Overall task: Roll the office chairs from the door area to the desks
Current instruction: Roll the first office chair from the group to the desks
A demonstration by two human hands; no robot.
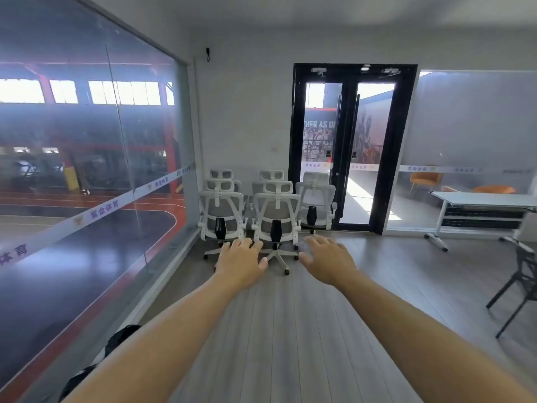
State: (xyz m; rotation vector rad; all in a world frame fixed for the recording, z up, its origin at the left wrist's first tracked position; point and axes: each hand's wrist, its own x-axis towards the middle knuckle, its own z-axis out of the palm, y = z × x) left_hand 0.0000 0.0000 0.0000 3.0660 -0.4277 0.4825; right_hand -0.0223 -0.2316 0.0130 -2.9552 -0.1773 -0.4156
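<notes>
Fingers: your fingers were spread loosely on both hands, palms down, closed on nothing.
Left hand: you held it out at arm's length toward 12 o'clock, empty, overlapping the wheeled base of a chair in the view; I could not tell whether it touched.
Right hand: outstretched beside the left, empty, apart from every chair.
Office chairs: five white ones with grey mesh backs stood bunched at 12 o'clock, backs toward you, just left of the door.
Door: black-framed glass, at 1 o'clock.
Desk: white, at 2 o'clock, well apart from the chairs.
Glass wall: ran along your 9 to 11 o'clock.
</notes>
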